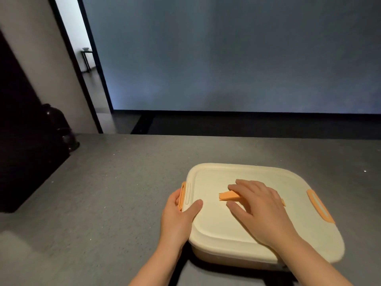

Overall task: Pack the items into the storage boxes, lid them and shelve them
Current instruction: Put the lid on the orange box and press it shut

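A cream storage box point(257, 259) stands on the grey table with its cream lid point(214, 221) on. An orange clasp point(319, 206) sits on the lid's right edge. My left hand point(177, 215) grips the box's left side: its fingers curl round the left orange clasp point(182, 195) and its thumb lies on top of the lid. My right hand point(261, 209) rests on the middle of the lid, fingers spread over the flat orange handle point(228, 196), whose left end shows beyond my fingertips. What the box holds is hidden.
The grey table point(103, 193) runs to a far edge at mid-frame, with a blue-grey wall behind it. A dark cabinet point(22, 141) stands along the left, with a dark rounded object point(61, 129) beside it. A doorway point(82, 48) opens at the upper left.
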Action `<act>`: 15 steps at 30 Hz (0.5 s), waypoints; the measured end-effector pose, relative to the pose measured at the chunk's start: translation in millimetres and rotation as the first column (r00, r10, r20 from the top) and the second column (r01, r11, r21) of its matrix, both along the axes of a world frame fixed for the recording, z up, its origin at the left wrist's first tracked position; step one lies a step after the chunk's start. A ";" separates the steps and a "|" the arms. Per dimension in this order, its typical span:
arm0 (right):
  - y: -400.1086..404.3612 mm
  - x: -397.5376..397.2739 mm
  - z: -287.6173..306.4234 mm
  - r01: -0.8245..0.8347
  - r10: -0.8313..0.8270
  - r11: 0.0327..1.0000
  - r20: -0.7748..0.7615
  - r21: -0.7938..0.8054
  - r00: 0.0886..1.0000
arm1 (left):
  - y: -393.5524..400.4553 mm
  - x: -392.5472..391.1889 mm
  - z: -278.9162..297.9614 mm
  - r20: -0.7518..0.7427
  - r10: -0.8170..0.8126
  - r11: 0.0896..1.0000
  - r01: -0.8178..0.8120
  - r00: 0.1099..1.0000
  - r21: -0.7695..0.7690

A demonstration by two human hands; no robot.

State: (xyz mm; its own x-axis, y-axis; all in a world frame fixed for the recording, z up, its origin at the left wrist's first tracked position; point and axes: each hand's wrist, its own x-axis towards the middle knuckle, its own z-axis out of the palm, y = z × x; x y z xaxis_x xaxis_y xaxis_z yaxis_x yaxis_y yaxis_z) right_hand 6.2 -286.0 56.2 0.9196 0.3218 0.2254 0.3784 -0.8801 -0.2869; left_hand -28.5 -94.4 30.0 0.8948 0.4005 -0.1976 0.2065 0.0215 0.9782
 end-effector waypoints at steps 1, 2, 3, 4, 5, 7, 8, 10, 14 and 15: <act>0.3 -0.3 0.6 -0.002 0.002 1.000 0.001 0.005 1.000 | -0.3 -1.1 0.8 0.017 0.009 1.000 -0.009 1.000 0.016; 0.7 -0.3 0.9 -0.004 0.004 1.000 0.003 0.003 1.000 | -0.2 -2.0 1.4 0.028 0.008 1.000 -0.009 1.000 0.029; 0.7 0.0 0.4 -0.006 0.006 1.000 0.006 0.002 1.000 | 0.3 -2.6 2.3 0.036 0.001 0.999 -0.003 0.999 0.044; 0.5 0.3 -0.6 -0.008 0.008 1.000 0.007 0.005 1.000 | 0.8 -2.5 3.0 0.040 -0.007 0.998 0.004 0.999 0.064; 0.2 0.5 -1.2 -0.009 0.009 1.000 0.009 0.012 1.000 | 1.7 -2.2 3.8 0.043 -0.014 0.996 0.011 0.999 0.089; 0.0 1.1 -2.5 -0.010 0.010 1.000 0.016 0.023 1.000 | 2.8 -1.2 5.5 0.053 -0.034 0.991 0.027 0.998 0.134; 0.1 1.3 -2.4 -0.010 0.010 1.000 0.019 0.024 1.000 | 2.8 -0.7 6.2 0.065 -0.052 0.988 0.041 0.997 0.152; 1.0 1.2 -2.3 -0.008 0.007 1.000 0.028 0.028 1.000 | 2.9 -0.4 7.4 0.087 -0.087 0.981 0.070 0.992 0.181; 2.1 2.1 -3.0 -0.005 0.004 1.000 0.040 0.016 0.999 | 3.9 0.4 3.9 0.075 -0.103 0.968 0.082 0.992 0.238; 2.2 2.7 -3.6 -0.005 0.004 1.000 0.038 0.016 0.999 | 4.3 0.5 2.5 0.071 -0.108 0.963 0.086 0.992 0.255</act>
State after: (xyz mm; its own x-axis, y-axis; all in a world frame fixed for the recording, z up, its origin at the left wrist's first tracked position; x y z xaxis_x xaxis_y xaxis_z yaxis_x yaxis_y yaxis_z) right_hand 8.9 -283.8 52.6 0.9087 0.3221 0.2656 0.3934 -0.8736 -0.2865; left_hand -28.0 -90.1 32.5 0.9408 0.3380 -0.0250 0.1130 -0.2434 0.9633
